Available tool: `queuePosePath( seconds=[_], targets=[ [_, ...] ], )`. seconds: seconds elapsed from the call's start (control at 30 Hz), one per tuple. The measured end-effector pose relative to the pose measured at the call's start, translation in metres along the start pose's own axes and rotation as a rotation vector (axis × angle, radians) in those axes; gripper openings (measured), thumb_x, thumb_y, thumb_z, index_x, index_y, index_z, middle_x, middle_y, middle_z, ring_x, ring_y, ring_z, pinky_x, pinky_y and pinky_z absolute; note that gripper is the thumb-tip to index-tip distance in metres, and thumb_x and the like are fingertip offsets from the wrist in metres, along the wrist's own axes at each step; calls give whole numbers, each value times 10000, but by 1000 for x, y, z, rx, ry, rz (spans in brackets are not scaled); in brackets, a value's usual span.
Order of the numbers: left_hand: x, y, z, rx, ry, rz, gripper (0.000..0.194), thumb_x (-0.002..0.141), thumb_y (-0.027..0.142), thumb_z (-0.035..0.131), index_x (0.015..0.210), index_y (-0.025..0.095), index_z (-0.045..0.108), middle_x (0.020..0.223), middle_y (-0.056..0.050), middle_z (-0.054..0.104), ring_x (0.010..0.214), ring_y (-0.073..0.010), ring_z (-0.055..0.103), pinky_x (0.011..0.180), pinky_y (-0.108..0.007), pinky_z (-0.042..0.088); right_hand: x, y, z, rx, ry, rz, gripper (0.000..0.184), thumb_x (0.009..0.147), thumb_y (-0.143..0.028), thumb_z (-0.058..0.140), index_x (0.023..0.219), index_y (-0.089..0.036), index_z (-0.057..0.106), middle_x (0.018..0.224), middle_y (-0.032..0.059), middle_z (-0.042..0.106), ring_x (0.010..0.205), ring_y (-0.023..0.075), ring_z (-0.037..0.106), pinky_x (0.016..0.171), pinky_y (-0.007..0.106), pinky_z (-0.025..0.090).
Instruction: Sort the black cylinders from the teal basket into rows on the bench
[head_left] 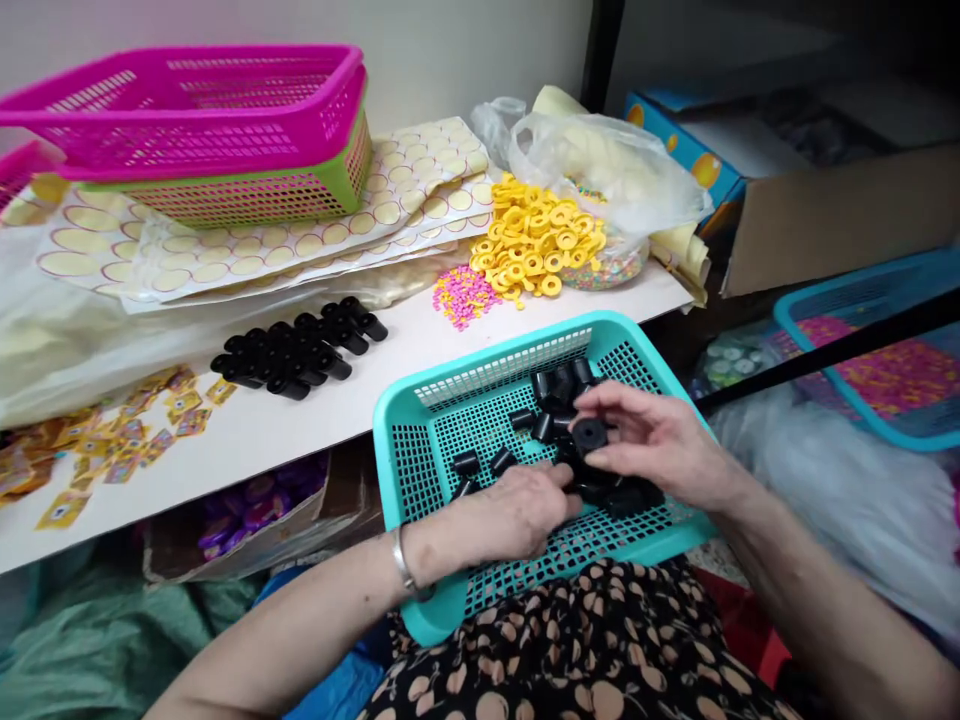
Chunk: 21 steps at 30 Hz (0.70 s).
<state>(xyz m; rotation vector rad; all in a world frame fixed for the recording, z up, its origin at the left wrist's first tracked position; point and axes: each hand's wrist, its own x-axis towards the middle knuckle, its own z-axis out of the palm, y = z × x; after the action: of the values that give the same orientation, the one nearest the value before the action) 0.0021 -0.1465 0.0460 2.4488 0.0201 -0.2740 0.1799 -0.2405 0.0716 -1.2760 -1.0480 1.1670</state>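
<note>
We see the right hand (637, 435) nearly closed, thumb and fingertips pinching a single black piece (589, 434) just above the right part of the turquoise basket (487, 362), with its round, holed end turned towards us. The left hand (529, 510) reaches into the basket from the near side, its fingers bent and lowered among the loose black cylinders (553, 388) — we cannot tell whether they grip one or only touch. Both hands are near each other, the right a little higher and farther out. A metal bracelet (403, 560) circles the left wrist.

Most of the loose cylinders lie heaped at the basket's right, while a few rest apart towards its left. Beyond the basket, on the white bench (405, 350), we find a tight cluster of black cylinders (300, 352) to the left. Farther to the right are small pink and yellow bits (463, 297) and a pile of yellow ringed pieces (536, 240) — these sit against a clear plastic bag (615, 180).
</note>
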Motion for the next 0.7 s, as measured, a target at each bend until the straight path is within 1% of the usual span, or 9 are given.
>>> queuePosePath(
  seconds=[0.1, 0.17, 0.2, 0.27, 0.37, 0.43, 0.47, 0.57, 0.7],
  targets=[
    [9, 4, 7, 153, -43, 84, 211, 775, 47, 414, 851, 129, 593, 1007, -128, 558, 873, -221, 503, 701, -324, 424, -23, 17, 4, 115, 120, 16, 337, 684, -138, 719, 992, -242, 629, 1009, 13, 518, 940, 157, 551, 824, 284, 491],
    [10, 3, 0, 62, -59, 58, 216, 731, 26, 453, 849, 123, 606, 979, -117, 563, 836, -202, 503, 682, -309, 421, -28, 24, 8, 184, 169, -22, 332, 676, -128, 729, 972, -250, 641, 1014, 12, 519, 948, 159, 556, 830, 282, 487],
    [8, 2, -6, -46, -43, 24, 216, 711, 30, 490, 856, 128, 616, 958, -101, 570, 817, -190, 504, 677, -300, 419, -28, 25, 9, 228, 186, -39, 332, 678, -128, 731, 971, -254, 642, 1014, 11, 531, 956, 160, 559, 839, 282, 482],
    [4, 0, -20, -382, 59, -108, 198, 710, 78, 566, 884, 146, 632, 875, -58, 588, 759, -159, 507, 654, -279, 412, -27, 24, 10, 330, 230, -54, 329, 691, -142, 731, 984, -259, 641, 1000, 11, 570, 948, 151, 568, 845, 271, 474],
    [-3, 0, -34, -1020, 333, -329, 217, 713, 180, 668, 928, 160, 649, 751, -5, 601, 645, -104, 505, 610, -245, 394, -24, 18, 12, 513, 344, -67, 364, 708, -192, 730, 1053, -260, 637, 999, 13, 615, 935, 129, 574, 844, 233, 470],
    [-7, 2, -36, -1362, 457, -391, 269, 681, 190, 719, 943, 160, 667, 743, -5, 621, 605, -82, 520, 580, -226, 387, -23, 15, 16, 614, 412, -84, 383, 704, -232, 738, 1075, -259, 647, 1029, 19, 623, 971, 135, 572, 873, 238, 464],
    [-8, 4, -35, -1481, 488, -403, 295, 661, 182, 740, 948, 161, 677, 759, -13, 636, 608, -83, 541, 576, -220, 393, -22, 14, 19, 647, 432, -85, 371, 704, -250, 740, 1066, -257, 657, 1047, 24, 624, 982, 143, 574, 887, 253, 463],
    [-7, 10, -31, -1691, 491, -432, 317, 629, 160, 771, 938, 157, 700, 800, -40, 668, 628, -99, 598, 586, -215, 434, -20, 14, 32, 678, 464, -72, 288, 706, -270, 738, 989, -248, 690, 1051, 32, 628, 930, 156, 601, 873, 290, 481],
    [-4, 13, -27, -1771, 493, -427, 316, 612, 142, 786, 920, 140, 715, 823, -52, 685, 628, -95, 625, 604, -194, 471, -18, 16, 44, 640, 558, -95, 296, 692, -244, 747, 981, -260, 685, 1021, 20, 636, 922, 148, 603, 871, 284, 478]
  ],
)
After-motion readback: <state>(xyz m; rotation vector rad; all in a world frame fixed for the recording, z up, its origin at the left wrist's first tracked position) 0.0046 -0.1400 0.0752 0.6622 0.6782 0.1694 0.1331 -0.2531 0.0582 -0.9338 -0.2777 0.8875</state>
